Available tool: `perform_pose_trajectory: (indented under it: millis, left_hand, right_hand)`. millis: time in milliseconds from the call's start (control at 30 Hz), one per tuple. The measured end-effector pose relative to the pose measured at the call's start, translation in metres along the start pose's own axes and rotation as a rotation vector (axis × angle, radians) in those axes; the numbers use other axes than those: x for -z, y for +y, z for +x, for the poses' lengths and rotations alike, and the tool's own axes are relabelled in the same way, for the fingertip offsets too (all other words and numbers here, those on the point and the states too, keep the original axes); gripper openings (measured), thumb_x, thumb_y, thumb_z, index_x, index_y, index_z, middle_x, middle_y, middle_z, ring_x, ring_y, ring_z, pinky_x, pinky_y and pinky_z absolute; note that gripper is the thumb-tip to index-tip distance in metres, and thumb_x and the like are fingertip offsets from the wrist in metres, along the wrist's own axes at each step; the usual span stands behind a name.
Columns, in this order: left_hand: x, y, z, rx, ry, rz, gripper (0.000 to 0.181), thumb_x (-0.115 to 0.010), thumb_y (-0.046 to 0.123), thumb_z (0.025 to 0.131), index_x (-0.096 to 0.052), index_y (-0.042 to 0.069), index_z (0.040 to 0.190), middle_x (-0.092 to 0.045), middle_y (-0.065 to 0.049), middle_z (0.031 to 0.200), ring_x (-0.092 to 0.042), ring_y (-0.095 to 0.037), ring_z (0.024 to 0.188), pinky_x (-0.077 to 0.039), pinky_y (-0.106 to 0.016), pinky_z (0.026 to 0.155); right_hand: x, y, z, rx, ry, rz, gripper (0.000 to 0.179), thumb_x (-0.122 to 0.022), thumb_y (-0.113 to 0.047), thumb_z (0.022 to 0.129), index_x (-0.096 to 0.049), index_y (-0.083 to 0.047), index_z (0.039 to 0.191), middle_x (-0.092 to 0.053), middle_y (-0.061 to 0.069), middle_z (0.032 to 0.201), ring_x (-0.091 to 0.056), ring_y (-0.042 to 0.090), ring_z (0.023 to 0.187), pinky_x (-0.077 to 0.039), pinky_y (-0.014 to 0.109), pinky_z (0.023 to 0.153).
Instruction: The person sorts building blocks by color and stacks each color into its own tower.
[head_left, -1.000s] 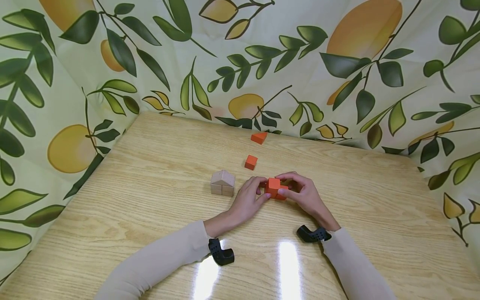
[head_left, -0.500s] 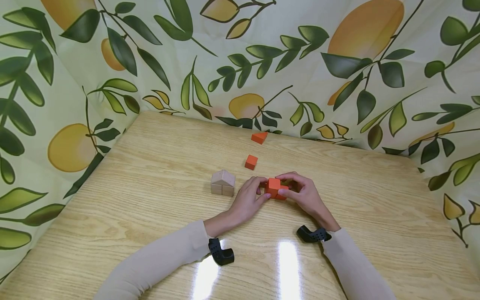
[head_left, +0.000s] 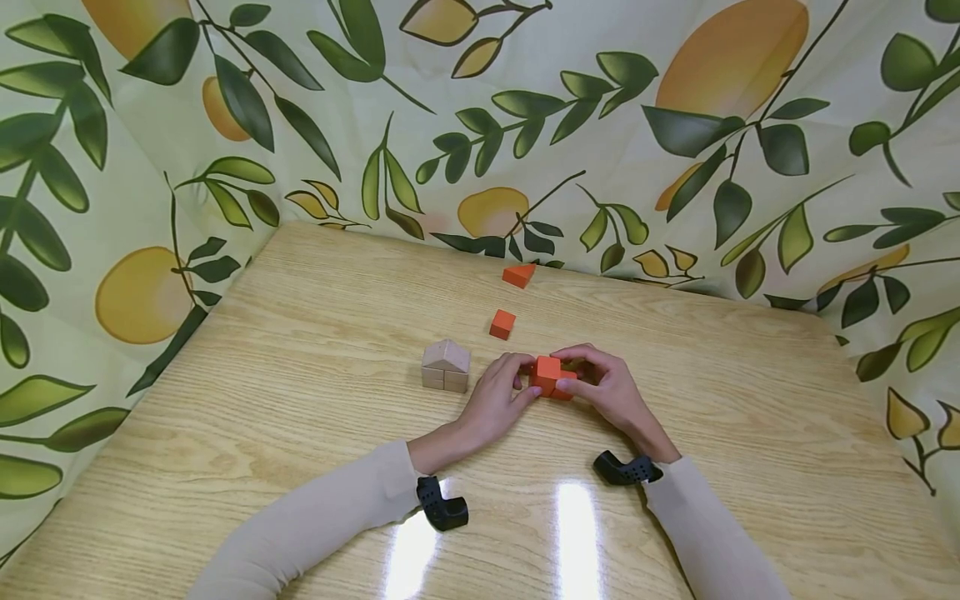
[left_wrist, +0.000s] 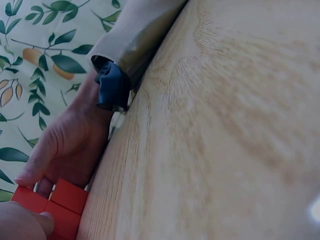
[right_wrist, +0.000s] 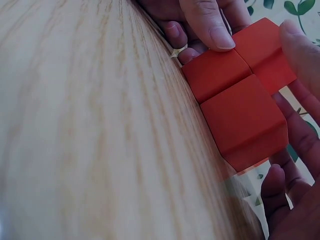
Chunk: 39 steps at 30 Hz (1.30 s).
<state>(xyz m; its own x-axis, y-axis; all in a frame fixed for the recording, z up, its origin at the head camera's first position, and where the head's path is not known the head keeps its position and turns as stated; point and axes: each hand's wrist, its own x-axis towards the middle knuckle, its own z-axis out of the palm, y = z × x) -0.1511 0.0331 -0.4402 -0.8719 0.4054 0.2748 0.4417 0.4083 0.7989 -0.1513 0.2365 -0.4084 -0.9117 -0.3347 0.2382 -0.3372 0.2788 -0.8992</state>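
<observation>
Three orange-red cubes form a small stack: two lower cubes [right_wrist: 245, 120] stand side by side on the table, and a top cube [head_left: 548, 367] sits on the left one. My left hand [head_left: 491, 400] grips the lower left cube [right_wrist: 217, 75], thumb in front and fingers behind. My right hand [head_left: 611, 392] pinches the top cube, its thumb [right_wrist: 302, 50] on the near face; its other fingers curl behind the stack. In the left wrist view the right hand reaches the cubes [left_wrist: 70, 196] from beyond. The far faces are hidden.
Left of my left hand stands a little house of plain wooden blocks [head_left: 446, 367] with a triangular roof. Farther back lie a loose orange-red cube [head_left: 502, 324] and an orange-red triangular block [head_left: 518, 276], near the fruit-patterned cloth [head_left: 487, 212] behind the wooden table [head_left: 337, 317].
</observation>
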Motion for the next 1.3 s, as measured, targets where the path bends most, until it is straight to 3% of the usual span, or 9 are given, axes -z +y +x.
perform_pose_trajectory:
  millis: [167,300,433,500,600,833,1000,1300]
  left_hand:
    - [0.0,-0.001,0.0,-0.006,0.006,0.005,0.036,-0.065,0.014,0.092,-0.053,0.002,0.125,-0.055,-0.008,0.099,-0.051,-0.02,0.086,-0.04,-0.028,0.074]
    - [0.0,-0.001,0.0,-0.009,0.008,0.004,0.037,-0.065,0.014,0.092,-0.053,0.002,0.125,-0.056,-0.008,0.1,-0.051,-0.02,0.087,-0.04,-0.028,0.075]
    - [-0.001,-0.001,-0.001,-0.01,0.011,0.009,0.037,-0.066,0.013,0.092,-0.054,0.001,0.125,-0.057,-0.008,0.106,-0.052,-0.02,0.087,-0.041,-0.028,0.075]
    - [-0.001,0.0,-0.001,-0.01,0.011,0.01,0.037,-0.066,0.013,0.092,-0.054,0.001,0.124,-0.058,-0.008,0.108,-0.052,-0.019,0.087,-0.042,-0.028,0.075]
    - [0.0,0.0,-0.001,-0.013,0.011,0.011,0.037,-0.066,0.013,0.092,-0.054,0.001,0.124,-0.058,-0.008,0.108,-0.052,-0.019,0.087,-0.041,-0.028,0.074]
    - [0.0,0.001,-0.001,-0.016,0.012,0.011,0.036,-0.066,0.013,0.092,-0.054,0.001,0.124,-0.058,-0.008,0.107,-0.052,-0.019,0.087,-0.041,-0.028,0.074]
    - [0.001,0.001,-0.001,-0.01,0.008,0.015,0.036,-0.066,0.013,0.092,-0.054,0.001,0.124,-0.057,-0.008,0.106,-0.052,-0.02,0.086,-0.041,-0.028,0.074]
    - [0.0,0.001,0.0,-0.006,0.005,0.007,0.036,-0.065,0.013,0.092,-0.054,0.001,0.124,-0.058,-0.009,0.108,-0.052,-0.02,0.087,-0.041,-0.028,0.074]
  right_hand:
    - [0.0,-0.001,0.0,0.014,-0.006,-0.004,0.03,-0.067,0.007,0.085,-0.063,0.006,0.114,-0.063,0.002,0.105,-0.055,0.024,0.085,-0.046,0.024,0.069]
    - [0.001,0.002,0.0,0.038,0.013,0.015,0.023,-0.054,0.004,0.094,-0.06,0.009,0.115,-0.062,0.011,0.108,-0.056,0.025,0.088,-0.046,0.023,0.074]
    - [0.002,0.013,0.0,0.044,0.061,0.053,0.026,-0.041,-0.003,0.102,-0.058,0.009,0.117,-0.056,0.025,0.098,-0.049,0.028,0.069,-0.041,0.028,0.058]
    - [0.002,0.02,0.001,0.049,0.083,0.08,0.029,-0.036,-0.006,0.104,-0.058,0.009,0.117,-0.051,0.028,0.09,-0.04,0.03,0.061,-0.034,0.033,0.049]
    - [0.001,0.026,0.002,0.058,0.106,0.135,0.035,-0.031,-0.011,0.105,-0.057,0.009,0.116,-0.045,0.026,0.084,-0.037,0.027,0.056,-0.03,0.034,0.043]
    - [-0.002,0.026,0.003,0.089,0.112,0.251,0.041,-0.031,-0.018,0.106,-0.054,0.014,0.115,-0.043,0.024,0.088,-0.037,0.023,0.056,-0.029,0.032,0.042]
    - [-0.002,0.025,0.003,0.073,0.102,0.246,0.035,-0.031,-0.009,0.105,-0.054,0.016,0.114,-0.042,0.024,0.081,-0.037,0.026,0.057,-0.033,0.032,0.045]
    - [-0.002,0.026,0.003,0.033,0.105,0.241,0.032,-0.036,-0.009,0.104,-0.056,0.015,0.112,-0.045,0.022,0.081,-0.041,0.025,0.06,-0.039,0.029,0.048]
